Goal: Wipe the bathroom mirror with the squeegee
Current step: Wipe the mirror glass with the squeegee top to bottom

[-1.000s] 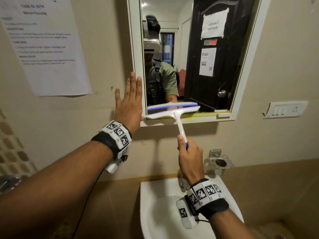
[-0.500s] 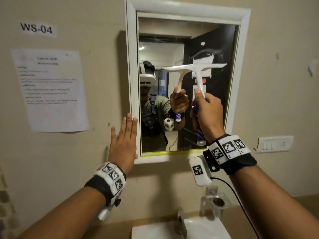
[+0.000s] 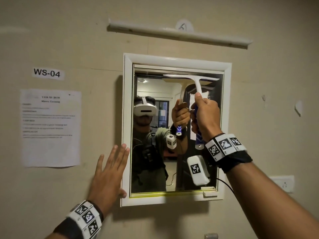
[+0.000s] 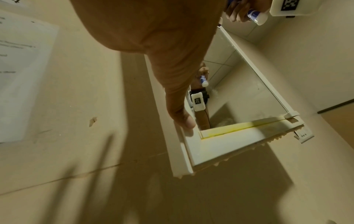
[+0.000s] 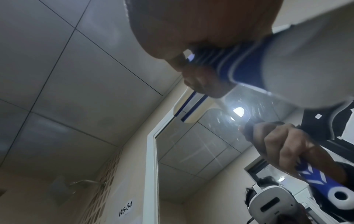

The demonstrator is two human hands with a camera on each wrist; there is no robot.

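Note:
The mirror (image 3: 151, 87) hangs on the beige wall in a white frame (image 3: 126, 109). The white squeegee (image 3: 191, 77) lies with its blade along the top edge of the glass, toward the right. My right hand (image 3: 205, 116) grips its blue and white handle (image 3: 198, 140) below the blade. In the right wrist view the handle (image 5: 287, 68) fills the top right and the blade (image 5: 188, 108) meets the glass. My left hand (image 3: 110, 169) presses flat on the wall at the frame's lower left, fingers straight. Its thumb (image 4: 182, 119) touches the frame (image 4: 210, 145).
A paper notice (image 3: 51, 127) and a WS-04 label (image 3: 47, 73) are stuck to the wall left of the mirror. A white tube fitting (image 3: 177, 34) runs above it. A switch plate (image 3: 283, 183) sits at the lower right, a tap top (image 3: 210, 236) below.
My right hand has carried the squeegee from the mirror's bottom edge up to its top edge. The left hand has stayed flat beside the frame.

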